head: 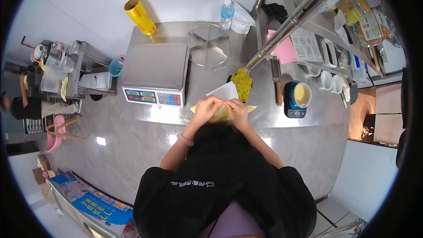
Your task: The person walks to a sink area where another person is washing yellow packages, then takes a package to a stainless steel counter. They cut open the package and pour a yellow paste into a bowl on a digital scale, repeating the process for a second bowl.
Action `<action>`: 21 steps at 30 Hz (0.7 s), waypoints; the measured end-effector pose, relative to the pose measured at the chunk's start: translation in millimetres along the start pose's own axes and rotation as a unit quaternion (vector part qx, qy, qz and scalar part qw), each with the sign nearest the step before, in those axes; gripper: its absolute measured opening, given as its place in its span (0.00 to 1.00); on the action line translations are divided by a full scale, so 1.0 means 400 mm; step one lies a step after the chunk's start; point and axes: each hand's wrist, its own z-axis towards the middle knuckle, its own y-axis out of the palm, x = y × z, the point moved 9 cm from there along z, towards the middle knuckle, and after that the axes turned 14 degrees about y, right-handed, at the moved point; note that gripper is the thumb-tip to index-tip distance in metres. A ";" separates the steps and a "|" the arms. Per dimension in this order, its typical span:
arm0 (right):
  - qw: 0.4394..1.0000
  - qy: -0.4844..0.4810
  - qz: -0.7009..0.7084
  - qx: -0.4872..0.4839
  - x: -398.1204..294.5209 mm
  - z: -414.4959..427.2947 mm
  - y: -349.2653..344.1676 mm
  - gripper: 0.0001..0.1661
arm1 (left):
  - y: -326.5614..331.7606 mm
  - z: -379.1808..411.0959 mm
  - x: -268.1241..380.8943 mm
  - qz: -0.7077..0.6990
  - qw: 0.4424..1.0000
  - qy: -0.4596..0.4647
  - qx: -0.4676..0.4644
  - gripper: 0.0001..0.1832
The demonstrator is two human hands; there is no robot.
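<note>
My left hand [205, 109] and my right hand [237, 111] meet at the steel table's front edge, close to my body. Fingertips of both pinch a thin whitish piece [224, 102], too small to name. Under and between the hands is a pale yellow sheet or bag [219, 116], its pointed corners showing on either side. My hands hide much of it, and whether the whitish piece belongs to it I cannot tell. Just beyond them lies a white sheet [225, 92], with a crumpled yellow-green cloth [243, 84] at its right.
A digital scale [153, 67] stands left, near a yellow film roll [140, 16]. Behind are a round wire rack [208, 44] and water bottle [226, 15]. Rightward lie a wood-handled grater [277, 82] and a cup [301, 95] on a small scale. A metal shelf post [277, 36] leans overhead.
</note>
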 end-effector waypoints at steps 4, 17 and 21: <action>0.999 -0.017 0.027 -0.029 -0.008 -0.011 -0.003 0.03 | -0.016 -0.028 0.020 0.172 0.984 0.031 0.041 0.06; 0.984 -0.145 0.049 -0.092 -0.030 -0.049 -0.024 0.07 | 0.026 -0.022 0.122 0.202 0.976 0.040 -0.075 0.12; 0.983 -0.158 0.037 -0.086 -0.013 -0.053 -0.021 0.05 | 0.045 -0.039 0.066 0.214 0.970 0.048 -0.106 0.09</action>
